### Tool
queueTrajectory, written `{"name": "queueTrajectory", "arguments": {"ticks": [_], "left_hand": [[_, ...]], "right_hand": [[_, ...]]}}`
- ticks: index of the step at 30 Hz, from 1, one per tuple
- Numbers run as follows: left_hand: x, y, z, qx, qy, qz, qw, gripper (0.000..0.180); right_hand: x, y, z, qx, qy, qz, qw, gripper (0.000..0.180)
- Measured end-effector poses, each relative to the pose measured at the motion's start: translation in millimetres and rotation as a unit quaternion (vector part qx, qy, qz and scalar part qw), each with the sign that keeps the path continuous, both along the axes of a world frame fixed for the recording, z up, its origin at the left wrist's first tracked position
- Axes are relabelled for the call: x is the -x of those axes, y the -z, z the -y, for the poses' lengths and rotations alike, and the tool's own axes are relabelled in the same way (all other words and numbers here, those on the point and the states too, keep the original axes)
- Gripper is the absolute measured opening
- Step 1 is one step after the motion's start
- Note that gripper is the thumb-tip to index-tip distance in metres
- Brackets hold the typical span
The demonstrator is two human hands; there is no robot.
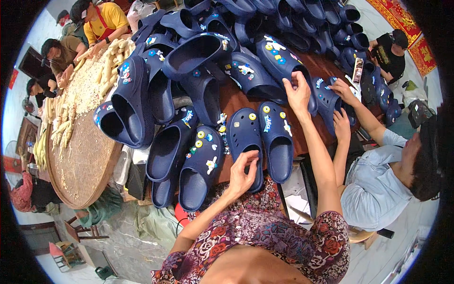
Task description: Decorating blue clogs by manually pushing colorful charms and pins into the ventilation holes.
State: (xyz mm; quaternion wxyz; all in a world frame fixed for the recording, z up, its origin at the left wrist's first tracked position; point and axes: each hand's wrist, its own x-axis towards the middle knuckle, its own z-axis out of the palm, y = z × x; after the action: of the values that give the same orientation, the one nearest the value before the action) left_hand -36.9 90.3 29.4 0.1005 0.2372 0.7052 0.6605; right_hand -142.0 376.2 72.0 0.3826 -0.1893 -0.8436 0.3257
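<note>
While both bare hands are over the shoes, the dark blue plastic clog with round holes (243, 127) sits on the brown tabletop (231, 98), right in front of the person. It has a yellow and white round charm and a small pale square one on its top. The left hand (244, 173) is at its opening, with bent fingers over the edge, but I cannot tell if its grip is tight or loose. The right hand (299, 93) is up higher, by another dark blue clog with flower charms (279, 54). Its thumb and finger are bent toward each other, and I cannot tell if that grip has anything in it.

Just to the right of the first clog is a dark blue clog with white and yellow charms (276, 142). To the left is a dark blue clog with many bright charms (202, 158). Farther back there is a big pile of dark blue clogs (307, 19).

On the right, a person in a light blue shirt (378, 184) has both hands at a dark blue clog (326, 106). Far left, pale yellow corn cobs (113, 59) lie on a big round brown tray (85, 163), with people around it.
</note>
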Motion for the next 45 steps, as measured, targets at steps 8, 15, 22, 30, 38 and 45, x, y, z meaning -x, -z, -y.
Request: {"name": "queueTrajectory", "arguments": {"ticks": [8,15,22,30,38,45], "left_hand": [[13.0,-3.7,1.3,-0.065,0.032,0.055,0.996,0.09],[11.2,13.2,17.7,-0.133,0.088,0.09,0.983,0.129],[4.1,23.4,19.2,-0.159,0.033,0.216,0.963,0.096],[6.9,11.6,30.2,-0.107,-0.017,0.299,0.948,0.083],[1.1,27.4,37.5,-0.201,-0.044,0.355,0.912,0.059],[3.4,54.1,46.1,-0.177,-0.098,0.37,0.907,0.045]], "right_hand": [[-73.6,-44.3,129.4,0.169,-0.116,-0.008,0.979,0.02],[-94.3,-27.5,184.6,0.319,-0.232,0.046,0.918,0.02],[-120.6,-26.5,180.6,0.375,-0.357,0.11,0.849,0.024],[-169.6,12.2,133.5,0.219,-0.027,-0.086,0.972,0.018],[-245.5,145.8,115.9,0.031,0.147,0.12,0.981,0.051],[-257.2,142.8,118.8,0.451,0.038,0.176,0.874,0.044]]}}
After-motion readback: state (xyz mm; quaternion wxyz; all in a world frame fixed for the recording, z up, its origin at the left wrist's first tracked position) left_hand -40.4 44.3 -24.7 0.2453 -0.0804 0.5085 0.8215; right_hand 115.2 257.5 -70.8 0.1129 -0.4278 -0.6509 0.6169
